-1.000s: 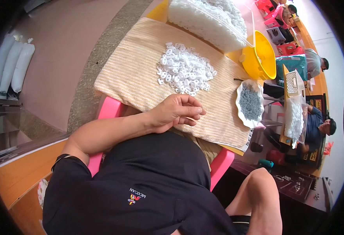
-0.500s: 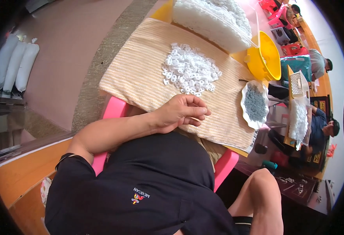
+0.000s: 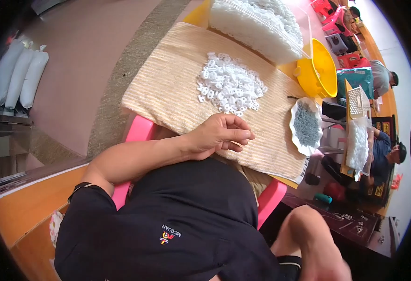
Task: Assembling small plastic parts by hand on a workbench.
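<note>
My left hand (image 3: 224, 135) rests at the near edge of a striped beige cloth (image 3: 163, 79), palm turned toward me. Its thumb and forefinger meet in a pinch, with the other fingers curled. Whatever it may hold is too small to make out. Just beyond it lies a loose pile of small white plastic pieces with holes (image 3: 231, 84). To its right is a white scalloped dish (image 3: 304, 149) of tiny grey-blue parts (image 3: 306, 125). My right arm is bent at the elbow, and my right hand (image 3: 329, 271) shows blurred at the lower edge, its fingers hidden.
A clear bin (image 3: 257, 35) full of white pieces stands at the cloth's far side, beside a yellow bucket (image 3: 325, 68). Pink chair parts (image 3: 139, 130) flank me. White sacks (image 3: 33, 79) stand at left. Another person (image 3: 383, 150) sits at right near a tray of white pieces (image 3: 356, 145).
My right forearm has swung, bringing the blurred right hand into the lower edge. My left hand keeps its pinch in the same place. The view has shifted slightly.
</note>
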`<state>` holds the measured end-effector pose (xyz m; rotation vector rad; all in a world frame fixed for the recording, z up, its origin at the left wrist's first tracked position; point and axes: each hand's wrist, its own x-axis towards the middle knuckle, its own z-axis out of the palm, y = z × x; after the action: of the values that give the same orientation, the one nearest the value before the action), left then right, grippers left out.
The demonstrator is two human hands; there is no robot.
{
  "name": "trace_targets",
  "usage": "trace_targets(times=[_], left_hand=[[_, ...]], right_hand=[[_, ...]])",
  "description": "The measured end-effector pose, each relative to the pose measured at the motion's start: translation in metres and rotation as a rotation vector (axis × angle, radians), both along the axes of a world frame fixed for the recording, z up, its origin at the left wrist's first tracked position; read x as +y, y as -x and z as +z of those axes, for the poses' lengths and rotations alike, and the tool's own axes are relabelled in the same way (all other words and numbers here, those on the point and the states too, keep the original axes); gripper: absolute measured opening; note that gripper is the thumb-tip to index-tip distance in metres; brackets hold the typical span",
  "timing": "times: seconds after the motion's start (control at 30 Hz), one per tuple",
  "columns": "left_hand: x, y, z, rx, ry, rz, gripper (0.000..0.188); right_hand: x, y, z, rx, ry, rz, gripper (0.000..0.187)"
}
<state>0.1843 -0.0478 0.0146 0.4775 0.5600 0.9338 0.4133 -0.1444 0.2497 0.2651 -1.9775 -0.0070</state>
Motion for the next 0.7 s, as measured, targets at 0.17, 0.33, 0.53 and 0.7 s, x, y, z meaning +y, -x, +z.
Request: trace_targets(times=[0.17, 0.33, 0.53, 0.7], left_hand=[[0.006, -0.007, 0.004, -0.016, 0.014, -0.048, 0.018], [0.005, -0.006, 0.002, -0.025, 0.016, -0.030, 0.018], [0.005, -0.008, 0.003, -0.025, 0.013, -0.026, 0.017], [0.005, -0.007, 0.001, -0.014, 0.013, -0.035, 0.016]], right_hand=[[0.095, 0.025, -0.099, -0.006, 0.325, -1.003, 0.014], [0.174, 0.025, -0.201, -0.407, 0.837, -0.884, 0.014], [0.187, 0.031, -0.215, -0.607, 0.836, -1.003, 0.016], [0.189, 0.033, -0.217, -0.625, 0.904, -1.004, 0.016]])
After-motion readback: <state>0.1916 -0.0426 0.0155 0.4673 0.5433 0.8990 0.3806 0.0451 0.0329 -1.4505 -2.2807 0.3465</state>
